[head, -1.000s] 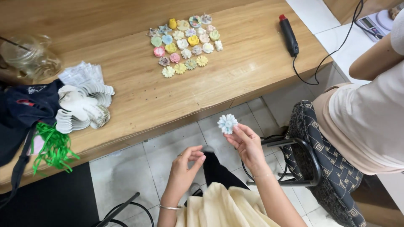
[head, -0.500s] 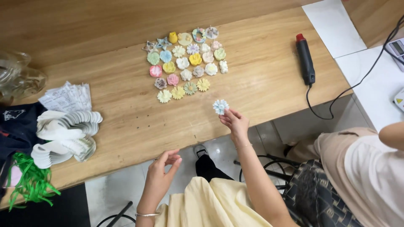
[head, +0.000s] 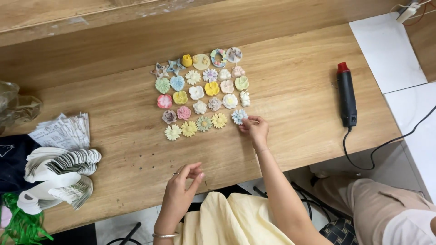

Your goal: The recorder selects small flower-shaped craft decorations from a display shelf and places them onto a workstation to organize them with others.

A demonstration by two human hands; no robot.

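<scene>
My right hand (head: 255, 129) reaches over the wooden table (head: 295, 90) and pinches a small pale-blue and white flower piece (head: 238, 116) at the right end of the bottom row of a grid of several small pastel flower, leaf and star pieces (head: 200, 88). The flower rests on the table beside a yellow flower piece (head: 220, 120). My left hand (head: 183, 181) hovers at the table's near edge with its fingers loosely curled and nothing in it; a ring and a bracelet show on it.
A black tool with a red tip (head: 347, 94) and its cable (head: 386, 145) lie at the right. Stacks of white cards (head: 59, 172), printed papers (head: 63, 131), a clear bag (head: 13, 106) and green shreds (head: 20, 224) sit at the left. Another person's leg (head: 386, 213) is at lower right.
My right hand carried the pale-blue flower from over the floor up onto the table, setting it at the end of the bottom row. My left hand moved up to the table edge.
</scene>
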